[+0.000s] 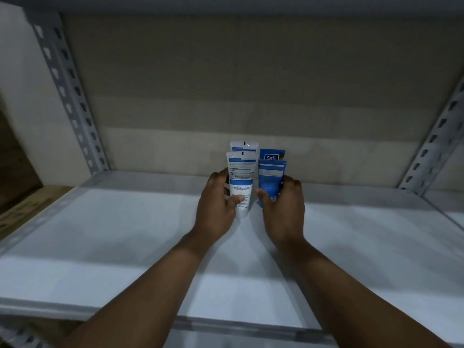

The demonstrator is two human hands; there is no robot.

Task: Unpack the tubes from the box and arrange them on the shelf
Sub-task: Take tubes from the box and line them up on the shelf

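Standing upright on the white shelf [125,234], a white tube [240,182] is gripped by the left hand [216,209] while the right hand [283,209] grips a blue tube [271,177], each before a matching tube.

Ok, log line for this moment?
left hand: grips front white tube | right hand: grips front blue tube | behind on shelf: rear white tube, Safi tube

My white shelf [113,234] carries two white tubes [241,177] standing one behind the other, two blue tubes [271,175] just beside them.
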